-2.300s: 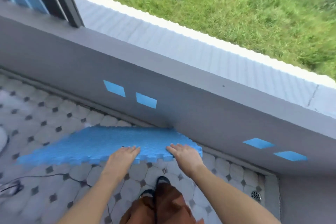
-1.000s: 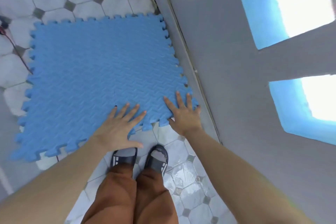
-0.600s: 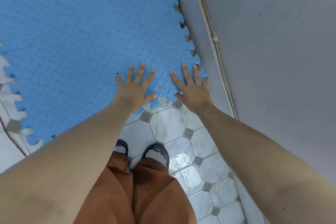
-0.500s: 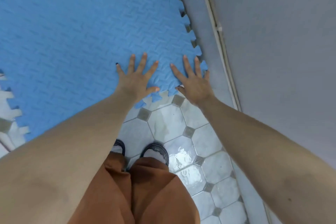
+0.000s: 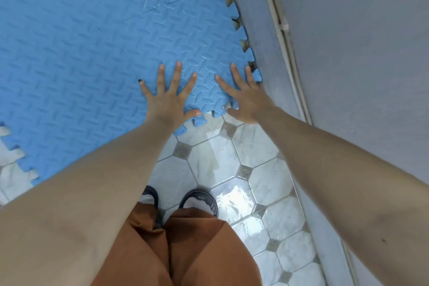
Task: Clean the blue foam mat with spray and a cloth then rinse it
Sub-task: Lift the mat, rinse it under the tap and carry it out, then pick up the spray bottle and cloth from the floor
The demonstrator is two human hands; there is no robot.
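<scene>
Two Flat Palms on the Blue Foam

Both hands are down and spread wide. The left hand (image 5: 168,100) lies flat on the blue foam mat (image 5: 97,37), fingers straight and fanned, thumb out along the near edge. The right hand (image 5: 246,100) matches it at the mat's near right corner, fingers straight and splayed, palm partly hanging off onto the tile. Neither hand grips anything; they simply press on the foam.

And look at that surface: soft foam embossed with a criss-cross of raised leaf-shaped ridges, its border cut into interlocking puzzle teeth. The mat lies flat on the tiled floor (image 5: 216,160), stretching up and to the left out of view, so its long axis can't be judged.

Its right toothed edge runs close along the foot of the grey wall (image 5: 348,53). Near side, glossy pale octagonal tiles with small dark squares lie open, wet-looking, right down to the sandals (image 5: 199,199) and brown trousers (image 5: 185,248).
</scene>
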